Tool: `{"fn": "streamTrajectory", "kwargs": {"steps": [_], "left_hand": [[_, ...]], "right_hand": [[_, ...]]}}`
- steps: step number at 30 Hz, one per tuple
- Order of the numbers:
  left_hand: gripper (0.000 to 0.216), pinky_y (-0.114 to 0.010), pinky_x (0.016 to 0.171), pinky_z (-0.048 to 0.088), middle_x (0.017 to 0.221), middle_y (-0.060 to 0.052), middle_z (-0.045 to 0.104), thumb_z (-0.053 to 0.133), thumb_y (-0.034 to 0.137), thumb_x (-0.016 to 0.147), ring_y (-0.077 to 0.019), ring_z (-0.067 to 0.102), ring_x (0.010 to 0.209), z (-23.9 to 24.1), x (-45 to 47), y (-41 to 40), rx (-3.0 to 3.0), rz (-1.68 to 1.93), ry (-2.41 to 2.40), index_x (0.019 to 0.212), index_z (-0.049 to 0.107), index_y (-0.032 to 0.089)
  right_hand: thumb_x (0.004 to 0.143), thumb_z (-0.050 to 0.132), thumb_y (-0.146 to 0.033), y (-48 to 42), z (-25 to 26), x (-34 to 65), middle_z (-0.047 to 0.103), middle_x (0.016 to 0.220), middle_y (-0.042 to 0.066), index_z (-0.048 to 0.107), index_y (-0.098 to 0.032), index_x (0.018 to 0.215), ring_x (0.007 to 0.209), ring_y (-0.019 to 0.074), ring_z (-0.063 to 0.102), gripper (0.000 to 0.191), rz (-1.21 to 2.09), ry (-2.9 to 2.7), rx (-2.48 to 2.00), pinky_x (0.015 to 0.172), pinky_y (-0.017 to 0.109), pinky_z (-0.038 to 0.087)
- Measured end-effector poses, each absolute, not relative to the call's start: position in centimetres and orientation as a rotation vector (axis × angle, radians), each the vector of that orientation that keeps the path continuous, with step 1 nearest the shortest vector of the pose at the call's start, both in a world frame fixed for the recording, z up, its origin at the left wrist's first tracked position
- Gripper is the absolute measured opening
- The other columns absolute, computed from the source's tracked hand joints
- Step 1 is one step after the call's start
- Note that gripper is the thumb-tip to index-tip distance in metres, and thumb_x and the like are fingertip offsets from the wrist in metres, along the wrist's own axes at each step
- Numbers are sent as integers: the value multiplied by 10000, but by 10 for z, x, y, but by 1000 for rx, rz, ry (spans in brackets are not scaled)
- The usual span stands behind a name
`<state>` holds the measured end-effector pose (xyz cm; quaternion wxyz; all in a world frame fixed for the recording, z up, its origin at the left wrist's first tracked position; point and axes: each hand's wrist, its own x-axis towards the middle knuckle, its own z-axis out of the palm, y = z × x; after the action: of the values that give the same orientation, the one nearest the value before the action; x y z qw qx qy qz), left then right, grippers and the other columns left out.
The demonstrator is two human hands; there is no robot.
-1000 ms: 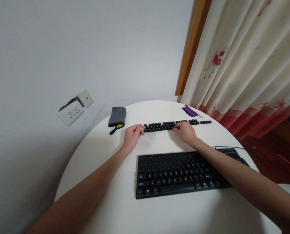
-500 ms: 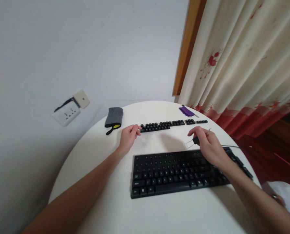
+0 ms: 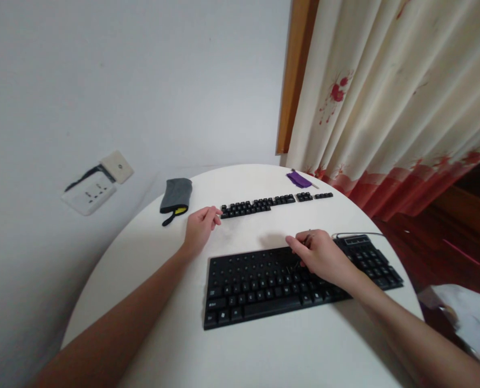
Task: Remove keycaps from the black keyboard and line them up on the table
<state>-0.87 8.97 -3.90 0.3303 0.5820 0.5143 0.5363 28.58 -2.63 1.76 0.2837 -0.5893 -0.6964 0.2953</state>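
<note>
A black keyboard (image 3: 264, 310) lies across the front of the round white table, its upper rows stripped of keycaps on the left and middle. My right hand (image 3: 324, 256) is above it with the fingers closed on a wire keycap puller (image 3: 294, 266), whose wire end is down at the keys and partly hidden. My left hand (image 3: 201, 226) rests on the table, loosely bent with fingers apart, its tips beside the left end of a row of removed keycaps (image 3: 245, 209). Whether they touch the nearest keycap I cannot tell.
A grey cloth pouch (image 3: 175, 195) with a yellow lining and black loop lies at the back left. Towards the back right is a purple cloth brush (image 3: 299, 180). The keyboard's cable (image 3: 361, 234) runs behind its right end. Wall and curtain (image 3: 364, 108) border the table.
My right hand has moved left and down, bringing the puller from above the keyboard's back edge onto the keys. My left hand stays beside the keycaps. The view has shifted slightly.
</note>
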Motion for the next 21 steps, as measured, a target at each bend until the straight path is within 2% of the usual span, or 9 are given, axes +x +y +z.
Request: {"fn": "streamTrajectory", "kwargs": {"steps": [3,10,15,21], "left_hand": [[299,-218,447,299,551,-7,582,544,352,876,-94,411,459,-38,-8,89,1544,1395,1352,721,698,148],[299,-214,452,306,556,-6,587,533,342,886,-92,418,467,-39,-9,89,1587,1375,1356,730,698,147],[309,-212,464,317,560,-2,581,527,348,896,-91,419,473,-40,-9,89,1591,1366,1358,740,693,140],[321,-207,472,328,562,4,579,518,351,900,-88,426,476,-39,-9,88,1617,1353,1366,748,694,130]], "right_hand": [[960,460,-460,-33,21,279,519,486,-8,487,-205,557,468,126,447,478,669,-1966,-1577,513,273,309],[944,489,-435,-45,21,267,572,539,13,550,-221,640,503,153,480,376,357,-2195,-1684,552,292,274],[948,447,-300,-34,13,273,545,538,-1,474,-218,635,523,144,487,324,533,-2119,-1629,559,272,311],[973,407,-335,-25,3,285,539,513,-22,461,-207,654,464,112,480,348,900,-1968,-1516,502,237,331]]}}
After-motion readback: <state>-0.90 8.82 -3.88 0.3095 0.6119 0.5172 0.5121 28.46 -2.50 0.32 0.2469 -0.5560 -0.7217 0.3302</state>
